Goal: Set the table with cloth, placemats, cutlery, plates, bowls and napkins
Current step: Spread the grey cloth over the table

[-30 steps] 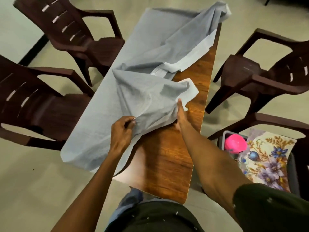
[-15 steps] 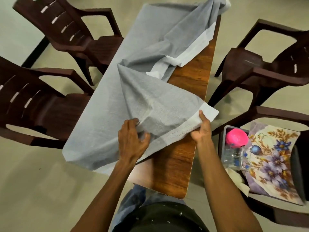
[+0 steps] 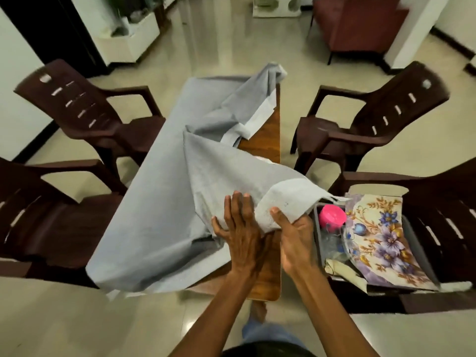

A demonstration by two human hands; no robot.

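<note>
A grey tablecloth [image 3: 159, 202] lies half spread over the wooden table [image 3: 268, 140], covering its left side and hanging over the left edge. A folded flap is bunched toward the far end. My right hand [image 3: 296, 238] grips the cloth's white-edged near corner, lifted near the table's right edge. My left hand [image 3: 239, 233] lies on the cloth beside it, fingers spread and curled into a fold. On the near right chair stands a grey bin [image 3: 318, 243] with a floral placemat [image 3: 381, 240] and a pink-lidded bottle [image 3: 332, 217].
Four dark brown plastic chairs surround the table: two on the left [image 3: 85, 112] [image 3: 38, 222], two on the right [image 3: 381, 119] [image 3: 443, 228]. Beyond are a red sofa [image 3: 360, 24], a white cabinet [image 3: 128, 37] and shiny tiled floor.
My right hand has pulled the cloth's corner toward me and to the right. My left hand has shifted right along the cloth. The view has tilted up, showing the room beyond.
</note>
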